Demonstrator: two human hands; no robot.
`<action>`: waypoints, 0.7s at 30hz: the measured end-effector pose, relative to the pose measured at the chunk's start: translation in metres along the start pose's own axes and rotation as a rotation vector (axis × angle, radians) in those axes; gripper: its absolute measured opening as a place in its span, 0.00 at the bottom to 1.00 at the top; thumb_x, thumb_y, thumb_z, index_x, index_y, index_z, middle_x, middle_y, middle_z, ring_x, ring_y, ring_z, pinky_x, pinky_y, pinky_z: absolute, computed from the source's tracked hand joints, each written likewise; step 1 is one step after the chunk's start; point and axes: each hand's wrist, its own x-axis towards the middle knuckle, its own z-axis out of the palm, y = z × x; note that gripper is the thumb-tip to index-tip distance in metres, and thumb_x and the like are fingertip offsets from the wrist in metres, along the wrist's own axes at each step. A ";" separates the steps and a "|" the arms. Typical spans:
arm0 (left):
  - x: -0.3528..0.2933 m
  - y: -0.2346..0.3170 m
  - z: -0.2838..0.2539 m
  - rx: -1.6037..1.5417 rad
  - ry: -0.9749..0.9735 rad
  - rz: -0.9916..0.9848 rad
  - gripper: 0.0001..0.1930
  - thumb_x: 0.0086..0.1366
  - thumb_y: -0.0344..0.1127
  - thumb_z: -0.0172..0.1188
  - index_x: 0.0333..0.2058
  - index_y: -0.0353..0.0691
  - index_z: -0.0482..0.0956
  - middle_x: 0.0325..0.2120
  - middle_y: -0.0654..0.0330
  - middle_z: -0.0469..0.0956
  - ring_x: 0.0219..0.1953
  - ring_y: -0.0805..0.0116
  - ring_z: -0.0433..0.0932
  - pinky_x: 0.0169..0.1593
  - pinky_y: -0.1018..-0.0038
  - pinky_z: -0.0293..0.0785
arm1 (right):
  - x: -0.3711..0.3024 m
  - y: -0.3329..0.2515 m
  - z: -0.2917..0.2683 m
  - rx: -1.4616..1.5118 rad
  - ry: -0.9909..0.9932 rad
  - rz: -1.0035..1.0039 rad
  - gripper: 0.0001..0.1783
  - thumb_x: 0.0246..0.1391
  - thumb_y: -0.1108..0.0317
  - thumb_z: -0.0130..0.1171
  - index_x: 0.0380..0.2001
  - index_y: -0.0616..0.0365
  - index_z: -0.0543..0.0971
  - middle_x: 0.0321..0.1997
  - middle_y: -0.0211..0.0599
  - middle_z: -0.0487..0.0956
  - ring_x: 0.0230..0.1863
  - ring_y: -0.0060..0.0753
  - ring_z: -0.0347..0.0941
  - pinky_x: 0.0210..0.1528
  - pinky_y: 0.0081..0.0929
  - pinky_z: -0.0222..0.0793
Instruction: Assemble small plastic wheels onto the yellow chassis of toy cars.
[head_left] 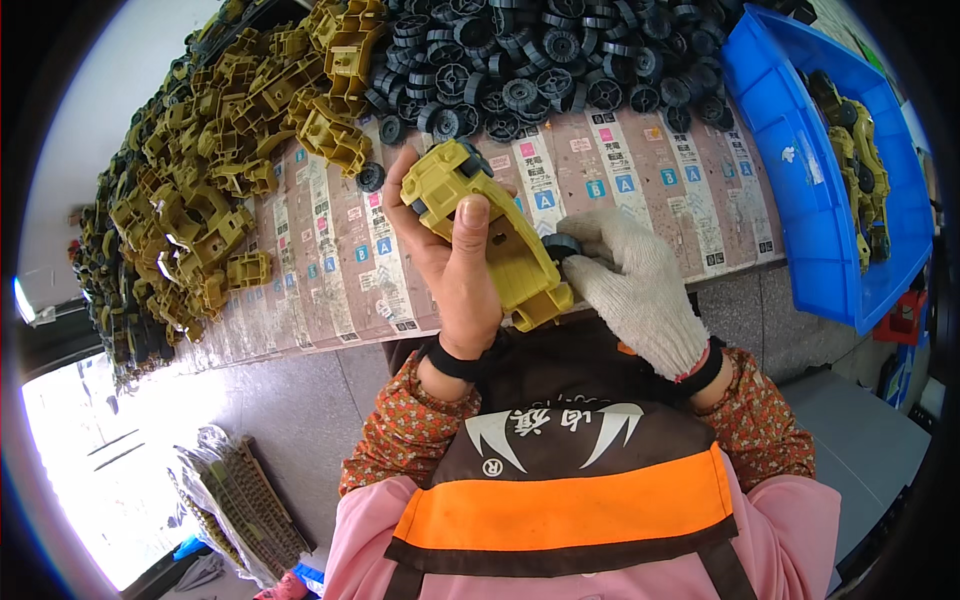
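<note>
My bare left hand (455,255) is wrapped round an olive-yellow plastic toy truck body (490,225), its thumb lying across the side. A black wheel (470,160) sits at the truck's upper end. My right hand (630,280), in a pale knitted glove, pinches another black toy wheel (562,246) against the truck's right side near its lower end. Whether that wheel is seated on an axle cannot be seen, as the gloved fingers cover part of it. Both hands are above the near edge of the table.
A heap of olive-yellow truck bodies (215,170) covers the table's left side. Loose black wheels (530,65) are piled at the back. On the right stands a blue bin (800,190) with several toy trucks (865,170) inside. Printed paper (330,270) covers the tabletop.
</note>
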 end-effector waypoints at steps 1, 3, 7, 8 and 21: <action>-0.001 -0.002 -0.003 0.024 0.001 0.007 0.37 0.74 0.40 0.66 0.73 0.49 0.53 0.54 0.57 0.74 0.50 0.66 0.79 0.55 0.68 0.79 | 0.000 0.000 0.000 0.002 -0.001 -0.001 0.15 0.58 0.77 0.63 0.50 0.65 0.81 0.42 0.48 0.86 0.44 0.41 0.86 0.48 0.33 0.82; -0.001 -0.004 -0.005 0.017 0.006 0.020 0.38 0.73 0.40 0.66 0.73 0.49 0.53 0.55 0.58 0.73 0.50 0.68 0.78 0.56 0.69 0.78 | -0.001 -0.001 0.001 -0.084 -0.038 -0.091 0.15 0.58 0.76 0.62 0.49 0.63 0.81 0.41 0.49 0.85 0.43 0.44 0.86 0.46 0.34 0.81; -0.002 -0.001 0.001 0.074 0.087 0.106 0.40 0.72 0.39 0.68 0.74 0.48 0.53 0.55 0.60 0.73 0.50 0.71 0.76 0.57 0.72 0.75 | -0.004 -0.007 -0.003 -0.221 -0.061 -0.151 0.15 0.59 0.78 0.60 0.49 0.61 0.81 0.40 0.51 0.84 0.40 0.49 0.85 0.42 0.36 0.79; -0.002 -0.001 0.000 0.075 0.085 0.106 0.40 0.72 0.39 0.68 0.74 0.48 0.53 0.55 0.60 0.73 0.50 0.71 0.76 0.57 0.72 0.75 | -0.005 -0.007 -0.002 -0.172 -0.098 -0.166 0.17 0.57 0.81 0.58 0.51 0.63 0.80 0.42 0.49 0.84 0.41 0.45 0.84 0.44 0.34 0.79; -0.016 0.006 0.023 0.199 0.185 0.231 0.39 0.75 0.45 0.62 0.76 0.46 0.51 0.61 0.50 0.70 0.53 0.56 0.79 0.58 0.60 0.78 | -0.022 -0.032 -0.005 -0.355 0.031 -0.464 0.25 0.44 0.62 0.71 0.43 0.62 0.74 0.40 0.52 0.77 0.41 0.59 0.78 0.42 0.50 0.74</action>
